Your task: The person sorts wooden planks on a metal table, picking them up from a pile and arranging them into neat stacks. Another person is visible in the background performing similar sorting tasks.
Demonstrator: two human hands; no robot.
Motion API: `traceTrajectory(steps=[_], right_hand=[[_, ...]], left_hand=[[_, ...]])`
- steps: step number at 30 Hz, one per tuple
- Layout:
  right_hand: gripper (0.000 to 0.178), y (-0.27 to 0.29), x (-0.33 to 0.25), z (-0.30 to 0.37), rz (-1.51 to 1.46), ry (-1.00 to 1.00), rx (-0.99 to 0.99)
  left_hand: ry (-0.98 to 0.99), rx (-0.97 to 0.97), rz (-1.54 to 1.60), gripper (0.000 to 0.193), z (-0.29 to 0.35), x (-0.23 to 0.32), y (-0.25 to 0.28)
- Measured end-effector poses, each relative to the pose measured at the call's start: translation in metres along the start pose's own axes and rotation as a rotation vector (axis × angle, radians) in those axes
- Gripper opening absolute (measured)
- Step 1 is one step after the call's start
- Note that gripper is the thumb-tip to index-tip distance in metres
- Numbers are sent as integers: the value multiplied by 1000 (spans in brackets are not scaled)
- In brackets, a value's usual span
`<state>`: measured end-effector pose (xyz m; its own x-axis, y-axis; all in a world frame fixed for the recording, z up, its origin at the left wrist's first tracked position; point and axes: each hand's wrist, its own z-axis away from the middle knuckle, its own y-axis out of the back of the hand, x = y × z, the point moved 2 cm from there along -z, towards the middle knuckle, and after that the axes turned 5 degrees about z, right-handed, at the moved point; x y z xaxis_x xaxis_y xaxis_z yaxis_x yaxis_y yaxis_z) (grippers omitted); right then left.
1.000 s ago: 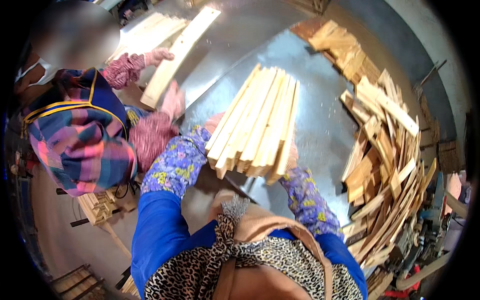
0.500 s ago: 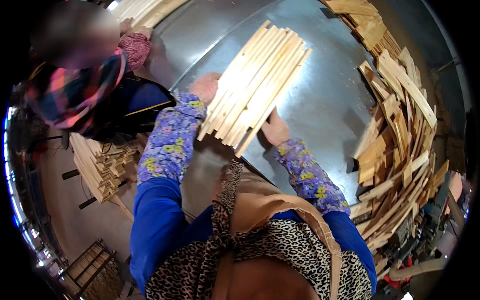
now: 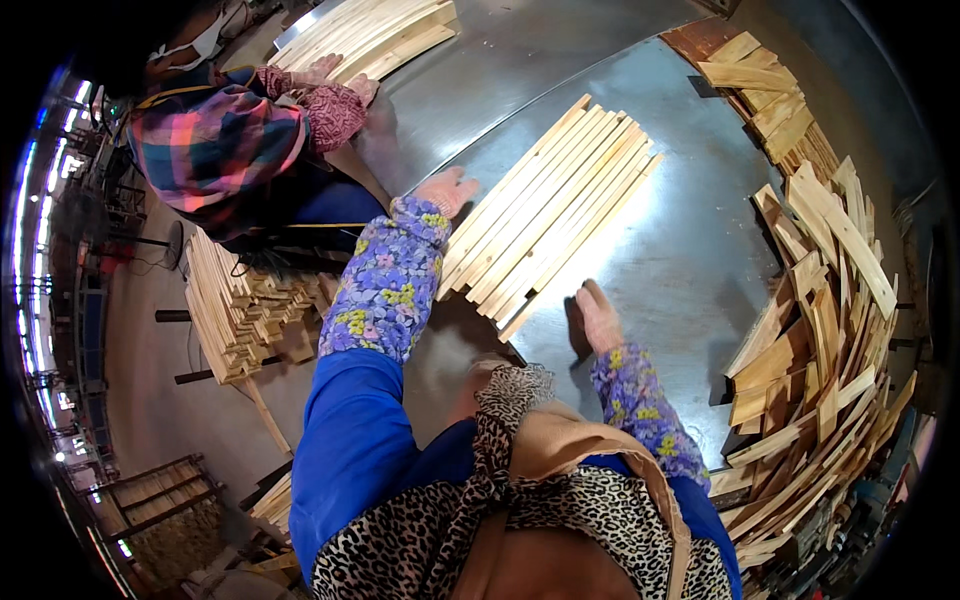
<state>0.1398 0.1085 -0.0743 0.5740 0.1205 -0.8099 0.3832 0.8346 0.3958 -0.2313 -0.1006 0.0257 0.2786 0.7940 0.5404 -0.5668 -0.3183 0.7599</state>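
A row of pale wooden slats (image 3: pixel 548 215) is laid side by side, slanting, on the grey metal table (image 3: pixel 660 250). The left hand (image 3: pixel 447 189) is pressed open against the left edge of the row, and the right hand (image 3: pixel 600 316) is laid flat with fingers together on the table just beside the row's near end, nothing being gripped by either. A loose heap of slats (image 3: pixel 820 300) is piled along the table's right side, while another person's gloved hands (image 3: pixel 335 80) are rested on a second bundle of slats (image 3: pixel 375 35) at the far end.

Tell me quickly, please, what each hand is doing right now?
Left hand: open, fingers against the wooden slats.
Right hand: open, flat on the metal table, holding nothing.
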Motion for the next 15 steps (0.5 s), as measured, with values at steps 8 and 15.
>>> traceTrajectory(steps=[8, 15], right_hand=[[53, 81, 70, 106, -449, -330, -198], [65, 250, 206, 148, 29, 107, 624]], left_hand=[[-303, 459, 76, 62, 90, 113, -58], [-485, 11, 274, 44, 233, 228, -234]])
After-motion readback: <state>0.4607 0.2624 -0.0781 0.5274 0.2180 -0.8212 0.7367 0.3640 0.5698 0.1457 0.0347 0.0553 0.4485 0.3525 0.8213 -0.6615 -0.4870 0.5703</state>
